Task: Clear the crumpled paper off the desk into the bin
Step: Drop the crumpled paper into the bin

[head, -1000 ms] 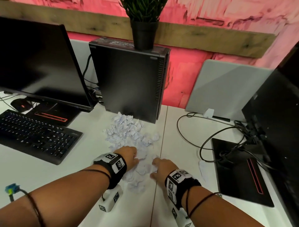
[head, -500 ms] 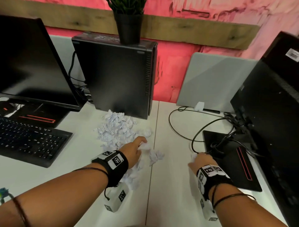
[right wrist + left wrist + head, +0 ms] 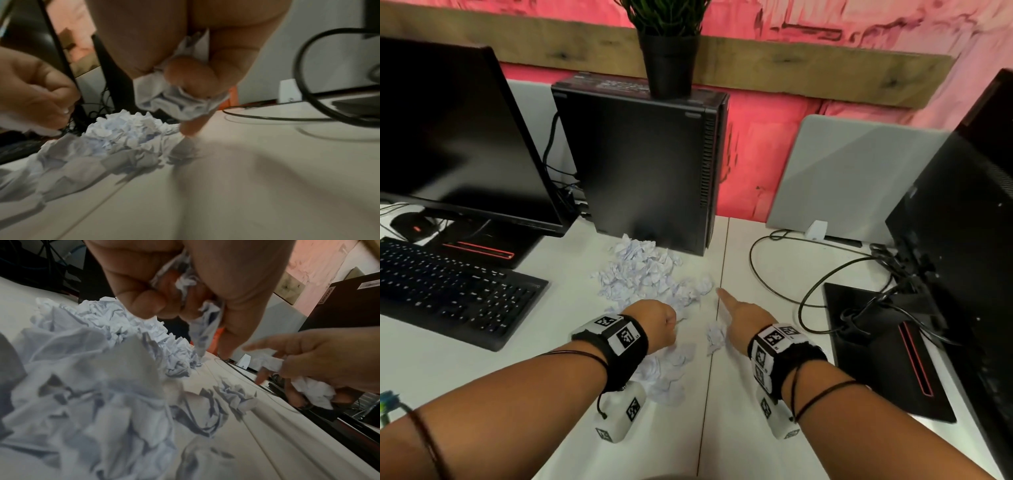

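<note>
- Crumpled paper (image 3: 643, 274): many small white balls and scraps, deeply creased, with pale blue-grey shadow in the folds.
- Main heap on the white desk (image 3: 482, 359), just in front of the black computer tower (image 3: 640, 164), at about 12 o'clock from the hands; a looser trail toward 6 o'clock, under and beside the left wrist.
- One single ball (image 3: 715, 337) lying apart, between the two hands, just beside the right hand (image 3: 743, 320).
- Probably very light and soft, easy to compress; no fragility, no real slip, but easy to scatter with a careless sweep.
- Best to take from above with curled fingers, pressing several balls together into the palm; a pinch on any ridge is enough for a single ball.
- Left hand (image 3: 659, 322): closed as a fist around a wad of paper (image 3: 197, 316), seen clearly in the left wrist view, paper coming out between the fingers and thumb.
- Right hand: lower fingers curled around another wad (image 3: 180, 104), index finger stretched forward toward the edge of the heap at 11 o'clock.
- Both palms look already rather full, so room for more seems limited.
- Bin: not visible in any view, place unknown.
- Nearby: black cable (image 3: 784, 274) at 2 o'clock from the right hand, keyboard (image 3: 448, 291) at 9 o'clock; better to keep the sweep away from the cable.
</note>
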A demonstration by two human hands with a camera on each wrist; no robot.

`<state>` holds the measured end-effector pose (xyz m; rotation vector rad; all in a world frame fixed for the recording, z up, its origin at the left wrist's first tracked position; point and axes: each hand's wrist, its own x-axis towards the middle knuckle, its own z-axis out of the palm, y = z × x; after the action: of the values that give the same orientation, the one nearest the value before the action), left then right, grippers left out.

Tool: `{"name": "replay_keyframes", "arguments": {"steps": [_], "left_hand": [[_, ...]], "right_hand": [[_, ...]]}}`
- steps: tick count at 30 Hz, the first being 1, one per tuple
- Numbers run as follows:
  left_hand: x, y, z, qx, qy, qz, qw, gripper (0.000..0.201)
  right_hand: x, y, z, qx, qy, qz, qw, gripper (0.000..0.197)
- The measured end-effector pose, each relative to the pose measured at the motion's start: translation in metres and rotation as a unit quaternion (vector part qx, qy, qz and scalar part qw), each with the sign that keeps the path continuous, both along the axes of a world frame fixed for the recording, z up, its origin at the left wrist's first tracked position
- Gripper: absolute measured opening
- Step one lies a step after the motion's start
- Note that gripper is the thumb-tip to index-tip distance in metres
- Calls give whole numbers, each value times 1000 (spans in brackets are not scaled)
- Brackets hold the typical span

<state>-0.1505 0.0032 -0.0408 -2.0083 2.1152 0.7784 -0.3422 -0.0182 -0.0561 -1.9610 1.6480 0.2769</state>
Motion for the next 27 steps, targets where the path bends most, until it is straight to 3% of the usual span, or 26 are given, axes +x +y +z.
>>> {"name": "replay_keyframes", "arguments": {"steps": [3,6,12,15,21,27], "left_hand": [[4,3,-2,-7,23,16,1000,29],[11,6,-5,-32,74,50,995,27],[21,9,-6,-30,134,85,987,23],[25,11,-9,-27,163,102,981,36],[30,14,-13,-38,174,124,976,15],[40,21,-9,-62,225,142,962,17]], "right_hand": [[11,-1,-9,16,31,60,998,81],[14,4,-17,26,61,97,993,56],[11,14,-25,-12,61,63,996,33],[5,16,-22,-15,30,31,999,31],[-2,17,-10,-69,-31,-3,997,25],[28,22,9,-109,-102,5,989,8]]}}
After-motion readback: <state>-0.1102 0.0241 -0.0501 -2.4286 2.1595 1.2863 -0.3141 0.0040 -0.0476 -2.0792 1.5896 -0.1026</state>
